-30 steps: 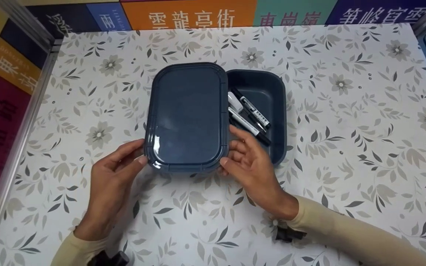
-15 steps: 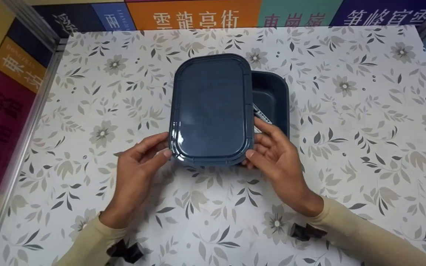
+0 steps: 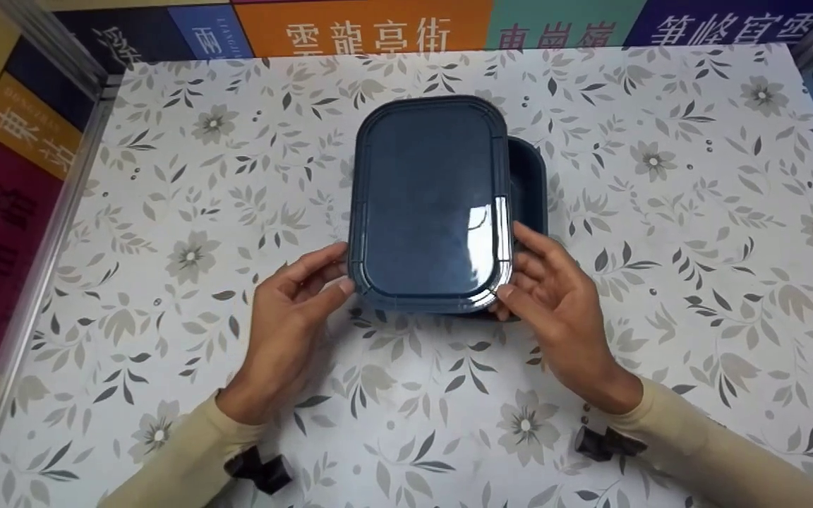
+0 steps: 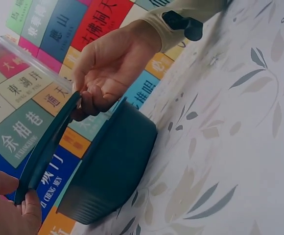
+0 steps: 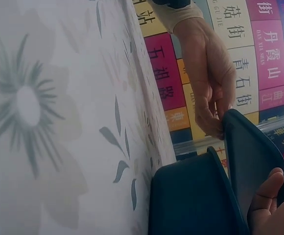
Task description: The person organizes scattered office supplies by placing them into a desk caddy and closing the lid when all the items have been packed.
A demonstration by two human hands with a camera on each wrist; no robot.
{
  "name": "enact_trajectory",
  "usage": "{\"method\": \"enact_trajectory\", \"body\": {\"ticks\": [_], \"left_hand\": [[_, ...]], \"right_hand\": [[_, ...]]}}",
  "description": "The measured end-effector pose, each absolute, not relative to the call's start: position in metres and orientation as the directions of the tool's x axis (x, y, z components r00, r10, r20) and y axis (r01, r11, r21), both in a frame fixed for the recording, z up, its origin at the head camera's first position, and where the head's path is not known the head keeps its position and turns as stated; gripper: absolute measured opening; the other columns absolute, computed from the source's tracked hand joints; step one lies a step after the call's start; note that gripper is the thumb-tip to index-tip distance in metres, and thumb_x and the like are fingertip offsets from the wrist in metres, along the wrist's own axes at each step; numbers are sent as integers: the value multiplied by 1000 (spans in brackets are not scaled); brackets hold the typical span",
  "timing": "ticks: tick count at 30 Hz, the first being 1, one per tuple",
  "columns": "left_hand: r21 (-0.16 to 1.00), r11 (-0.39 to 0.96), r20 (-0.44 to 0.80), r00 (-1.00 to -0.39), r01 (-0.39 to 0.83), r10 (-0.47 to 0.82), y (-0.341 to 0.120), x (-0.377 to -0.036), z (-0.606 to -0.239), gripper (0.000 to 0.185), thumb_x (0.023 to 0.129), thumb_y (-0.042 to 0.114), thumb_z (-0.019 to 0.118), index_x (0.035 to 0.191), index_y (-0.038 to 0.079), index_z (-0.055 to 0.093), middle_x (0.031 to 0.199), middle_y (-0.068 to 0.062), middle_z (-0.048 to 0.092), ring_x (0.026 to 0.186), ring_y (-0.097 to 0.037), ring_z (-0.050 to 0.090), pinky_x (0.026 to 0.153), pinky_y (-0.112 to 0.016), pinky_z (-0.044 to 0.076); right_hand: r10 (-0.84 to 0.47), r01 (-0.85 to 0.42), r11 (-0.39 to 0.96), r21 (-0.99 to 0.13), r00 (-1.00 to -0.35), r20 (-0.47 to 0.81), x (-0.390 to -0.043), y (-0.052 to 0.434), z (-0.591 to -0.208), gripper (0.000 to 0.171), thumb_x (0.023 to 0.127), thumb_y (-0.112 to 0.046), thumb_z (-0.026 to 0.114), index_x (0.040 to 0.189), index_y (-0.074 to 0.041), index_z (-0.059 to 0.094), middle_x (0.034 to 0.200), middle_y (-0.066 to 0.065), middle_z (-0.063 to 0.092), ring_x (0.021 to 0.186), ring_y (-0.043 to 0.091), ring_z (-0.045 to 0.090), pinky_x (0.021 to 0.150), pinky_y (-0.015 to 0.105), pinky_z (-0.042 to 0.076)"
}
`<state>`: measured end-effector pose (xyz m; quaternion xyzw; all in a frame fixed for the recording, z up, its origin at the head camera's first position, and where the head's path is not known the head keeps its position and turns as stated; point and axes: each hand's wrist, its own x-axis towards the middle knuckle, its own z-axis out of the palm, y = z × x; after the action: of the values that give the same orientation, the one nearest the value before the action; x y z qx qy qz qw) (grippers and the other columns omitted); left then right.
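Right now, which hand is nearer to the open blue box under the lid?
Right. The right hand holds the lid directly beside the box; the left hand grips the lid's far edge.

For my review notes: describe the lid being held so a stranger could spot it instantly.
In the middle of the floral tablecloth sits a dark blue box. The lid hovers over it, shifted left, pinched between the left hand and right hand. It alone is flat and glossy.

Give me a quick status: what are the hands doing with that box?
Both hands, left hand and right hand, grip the lid. Lid above the box, not seated, offset left. Nothing in the way.
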<state>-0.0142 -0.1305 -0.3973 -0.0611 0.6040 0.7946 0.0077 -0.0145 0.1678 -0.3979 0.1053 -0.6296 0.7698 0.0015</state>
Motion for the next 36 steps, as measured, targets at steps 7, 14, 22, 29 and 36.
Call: {"method": "enact_trajectory", "body": {"ticks": [7, 14, 22, 29, 36], "left_hand": [[964, -255, -78, -997, -69, -23, -120, -18, -395, 48, 92, -13, 74, 139, -5, 72, 131, -22, 72, 122, -33, 71, 93, -25, 62], [965, -252, -79, -997, -75, -8, -109, -21, -394, 49, 91, -13, 74, 140, -7, 70, 134, -22, 70, 121, -32, 70, 95, -27, 61], [956, -276, -94, -995, -100, 33, -101, -23, -393, 53, 91, -13, 73, 143, -4, 69, 140, -19, 68, 125, -33, 69, 99, -31, 62], [942, -315, -88, -991, -114, 96, -94, -25, -390, 59, 91, -15, 70, 148, -2, 65, 140, -21, 62, 121, -35, 70, 95, -39, 64], [941, -319, -83, -990, -114, 111, -88, -27, -390, 62, 91, -16, 70, 151, -3, 62, 139, -22, 62, 121, -34, 69, 97, -36, 65]], "right_hand": [[-116, -139, -218, -966, -979, 167, -13, 179, -400, 70, 95, 24, 55, 162, 13, 38, 117, 22, 68, 92, 19, 70, 72, 26, 63], [-113, -137, -217, -966, -980, 164, -13, 192, -400, 73, 95, 26, 55, 165, 10, 39, 119, 23, 69, 89, 19, 71, 71, 26, 63], [-94, -136, -174, -975, -984, 154, -12, 203, -399, 75, 95, 25, 57, 165, 5, 42, 106, 16, 71, 79, 19, 71, 69, 28, 64], [-82, -157, -175, -972, -981, 173, -10, 211, -403, 75, 93, 26, 58, 164, 5, 45, 103, 14, 69, 78, 17, 71, 70, 28, 65], [-76, -176, -192, -966, -978, 193, -8, 217, -406, 74, 93, 27, 58, 163, 7, 45, 106, 15, 69, 80, 16, 70, 70, 26, 64]]}}
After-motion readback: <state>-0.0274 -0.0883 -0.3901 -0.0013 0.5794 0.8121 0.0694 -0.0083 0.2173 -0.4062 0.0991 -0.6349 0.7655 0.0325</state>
